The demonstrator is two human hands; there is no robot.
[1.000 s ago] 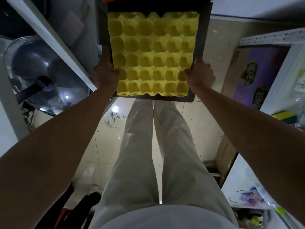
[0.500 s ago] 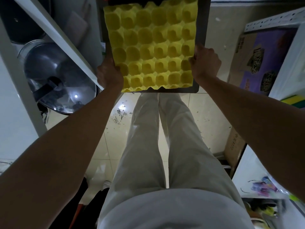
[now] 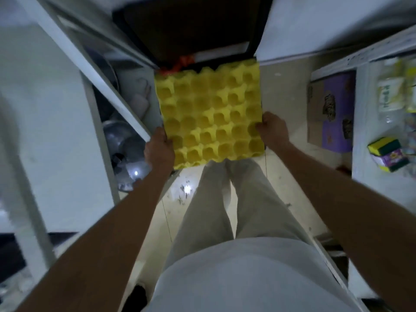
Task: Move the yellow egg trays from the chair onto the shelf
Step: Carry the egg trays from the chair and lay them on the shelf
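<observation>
Head view, frame ctr: yellow egg trays (image 3: 209, 113) gripped at both side edges, left hand (image 3: 159, 147) and right hand (image 3: 274, 129); held level above floor, chair (image 3: 193, 30) beyond at top ctr.

The floor (image 3: 286, 91) is pale glossy tile with dark specks of debris, and a small bright light reflection (image 3: 187, 188) sits on it. A white metal rack (image 3: 90, 64) slants along the left side; metal pots and lids (image 3: 126, 140) lie on its lower level, blurred. A dark chair (image 3: 193, 30) stands at the top. On the right, a purple cardboard box (image 3: 333, 113) lies on the floor beside a white shelf (image 3: 360, 158) holding a yellow-green sponge pack (image 3: 388, 156) and blurred packets. The room is dim
</observation>
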